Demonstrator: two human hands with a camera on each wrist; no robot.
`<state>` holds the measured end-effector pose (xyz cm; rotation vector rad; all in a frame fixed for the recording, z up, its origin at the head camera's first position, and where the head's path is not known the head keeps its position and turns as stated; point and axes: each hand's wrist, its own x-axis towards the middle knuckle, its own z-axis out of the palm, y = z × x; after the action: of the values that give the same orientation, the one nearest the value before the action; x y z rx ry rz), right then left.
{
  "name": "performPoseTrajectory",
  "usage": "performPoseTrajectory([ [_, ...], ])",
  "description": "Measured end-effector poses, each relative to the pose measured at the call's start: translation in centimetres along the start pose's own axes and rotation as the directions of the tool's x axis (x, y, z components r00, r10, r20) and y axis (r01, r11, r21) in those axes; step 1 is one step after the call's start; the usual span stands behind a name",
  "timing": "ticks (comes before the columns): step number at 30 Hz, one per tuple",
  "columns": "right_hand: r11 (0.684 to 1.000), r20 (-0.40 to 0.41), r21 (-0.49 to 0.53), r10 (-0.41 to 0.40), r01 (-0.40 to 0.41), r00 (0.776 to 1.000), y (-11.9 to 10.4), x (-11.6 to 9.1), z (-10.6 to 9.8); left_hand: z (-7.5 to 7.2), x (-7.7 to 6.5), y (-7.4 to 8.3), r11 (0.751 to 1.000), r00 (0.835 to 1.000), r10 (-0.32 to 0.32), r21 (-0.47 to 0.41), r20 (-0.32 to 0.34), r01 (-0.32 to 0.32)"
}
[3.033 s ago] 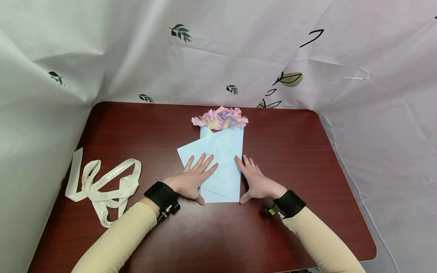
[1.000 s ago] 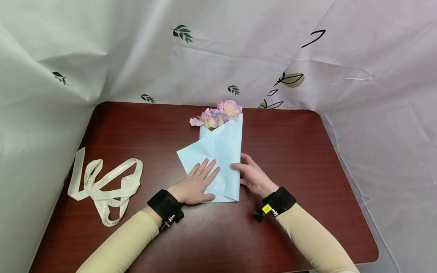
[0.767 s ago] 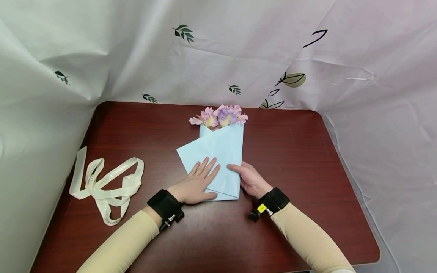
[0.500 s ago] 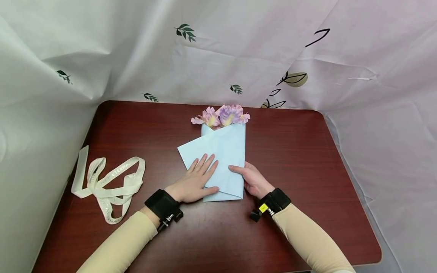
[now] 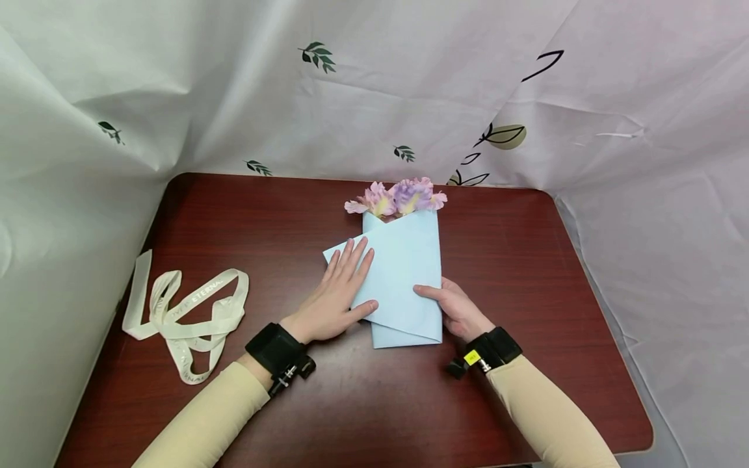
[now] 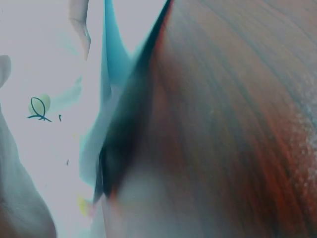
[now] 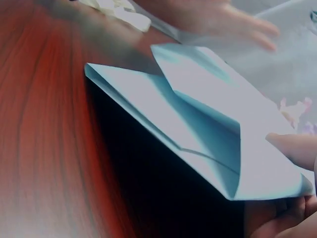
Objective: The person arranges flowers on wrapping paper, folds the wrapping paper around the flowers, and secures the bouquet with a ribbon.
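Observation:
Pale blue wrapping paper (image 5: 404, 273), folded into a flat sleeve, surrounds pink and purple flowers (image 5: 404, 197) whose heads stick out at its far end. My right hand (image 5: 459, 309) grips the paper's right edge, thumb on top and fingers underneath. In the right wrist view the paper (image 7: 208, 99) is raised off the table, and its near end gapes between the folds. With fingers outstretched, my left hand (image 5: 336, 289) lies over the left flap; in the right wrist view the left hand (image 7: 213, 20) is blurred above the paper. The flower stems are hidden.
A tangled cream ribbon (image 5: 199, 318) with printed lettering lies at the left of the dark red-brown wooden table (image 5: 526, 260). White cloth (image 5: 363, 97) with leaf prints hangs behind and at both sides.
My right hand has taken the paper's right edge and moved it, flowers included, to the right. My left hand, flat lower on the paper before, has shifted slightly up onto the left flap.

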<state>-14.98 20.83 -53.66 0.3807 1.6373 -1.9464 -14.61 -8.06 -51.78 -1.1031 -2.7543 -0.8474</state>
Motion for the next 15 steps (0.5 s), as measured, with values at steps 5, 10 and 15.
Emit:
performPoseTrajectory([
  [5, 1.000, -0.003, -0.007, -0.020, 0.020, 1.000, -0.7, -1.5, -4.0, -0.5, 0.2, -0.1, 1.000, 0.996, 0.006, -0.024, -0.093, -0.008],
  [10, 0.998, -0.042, -0.029, -0.060, 0.058, 0.997, -2.0, -3.3, -9.4, -0.9, 0.2, -0.5, 1.000, 0.993, -0.012, -0.029, -0.115, 0.009],
  [15, 0.996, -0.072, -0.023, -0.084, 0.083, 0.994, -3.3, -5.2, -15.1, -0.9, 0.0, -0.7, 0.999, 0.995, -0.026, -0.034, -0.099, 0.022],
])
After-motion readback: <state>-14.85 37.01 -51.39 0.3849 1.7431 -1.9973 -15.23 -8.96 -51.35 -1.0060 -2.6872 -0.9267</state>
